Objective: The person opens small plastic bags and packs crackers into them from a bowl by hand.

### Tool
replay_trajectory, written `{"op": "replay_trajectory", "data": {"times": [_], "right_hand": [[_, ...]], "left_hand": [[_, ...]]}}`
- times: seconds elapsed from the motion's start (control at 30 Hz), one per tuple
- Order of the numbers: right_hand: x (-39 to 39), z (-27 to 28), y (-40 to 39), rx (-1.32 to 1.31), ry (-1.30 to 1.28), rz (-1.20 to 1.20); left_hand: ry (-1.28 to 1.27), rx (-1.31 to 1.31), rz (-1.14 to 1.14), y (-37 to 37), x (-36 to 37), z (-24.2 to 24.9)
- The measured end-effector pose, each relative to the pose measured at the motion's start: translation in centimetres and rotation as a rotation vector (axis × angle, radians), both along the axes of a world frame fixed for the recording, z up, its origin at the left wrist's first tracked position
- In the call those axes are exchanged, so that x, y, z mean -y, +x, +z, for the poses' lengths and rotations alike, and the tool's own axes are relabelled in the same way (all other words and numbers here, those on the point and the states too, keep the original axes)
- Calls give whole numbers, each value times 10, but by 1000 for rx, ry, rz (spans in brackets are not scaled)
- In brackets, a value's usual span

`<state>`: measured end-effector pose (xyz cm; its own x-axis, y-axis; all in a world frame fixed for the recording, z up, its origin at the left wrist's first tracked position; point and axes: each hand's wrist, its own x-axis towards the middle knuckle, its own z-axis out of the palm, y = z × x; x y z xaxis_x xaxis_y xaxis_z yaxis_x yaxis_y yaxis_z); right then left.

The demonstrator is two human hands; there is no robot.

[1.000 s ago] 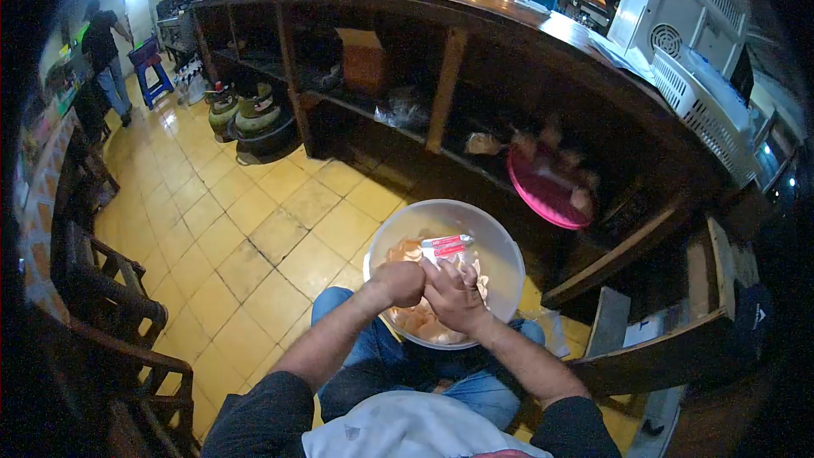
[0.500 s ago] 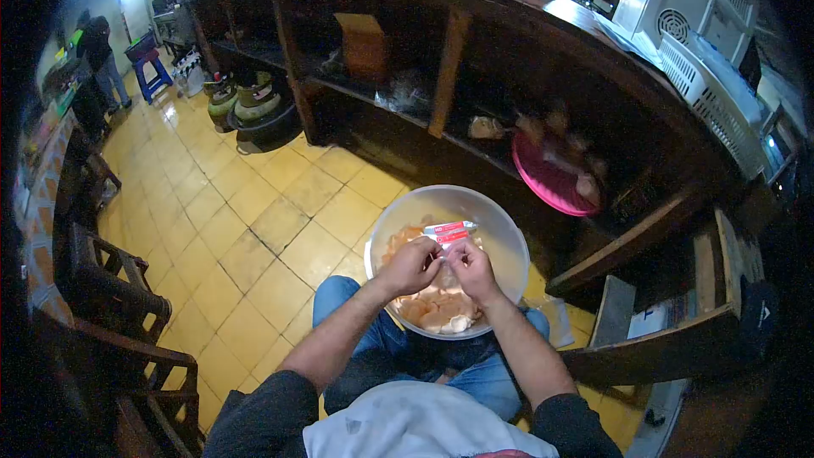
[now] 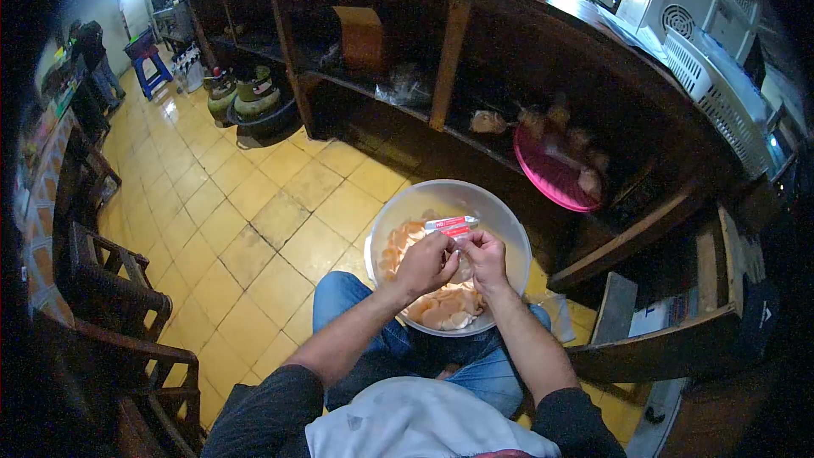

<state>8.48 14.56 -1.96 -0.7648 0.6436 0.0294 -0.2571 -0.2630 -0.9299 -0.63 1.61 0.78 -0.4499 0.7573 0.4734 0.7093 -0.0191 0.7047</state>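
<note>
A large translucent tub sits in front of me between my knees, with many pale orange, rounded pieces inside. Over the tub, my left hand and my right hand meet, fingertips pinched close together. Between them is a small clear plastic piece, partly hidden by the fingers. Just beyond the fingertips shows a red and white packet; whether the fingers grip it or it lies below them is unclear.
A wooden shelf counter curves across the front, holding a pink basket. Gas cylinders stand at the left back. Dark chairs line the left. A person stands far left. A wooden frame is at my right.
My hands have shifted slightly, with the left turned more back-up. The pinched fingertips sit a little higher and further right. The camera view has moved slightly.
</note>
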Motion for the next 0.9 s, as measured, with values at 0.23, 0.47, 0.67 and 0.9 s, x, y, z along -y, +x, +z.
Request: {"op": "replay_trajectory", "data": {"times": [0.23, 0.47, 0.67, 0.9], "right_hand": [[12, 14, 4, 167, 802, -132], [22, 16, 2, 214, 1232, -311], [19, 12, -2, 136, 1146, -293], [-3, -3, -1, 99, 246, 298]], "left_hand": [[-31, 394, 4, -17, -7, -14], [83, 545, -25, -18, -13, -36], [1, 473, 61, -8, -9, -11], [72, 261, 77, -5, -2, -4]]}}
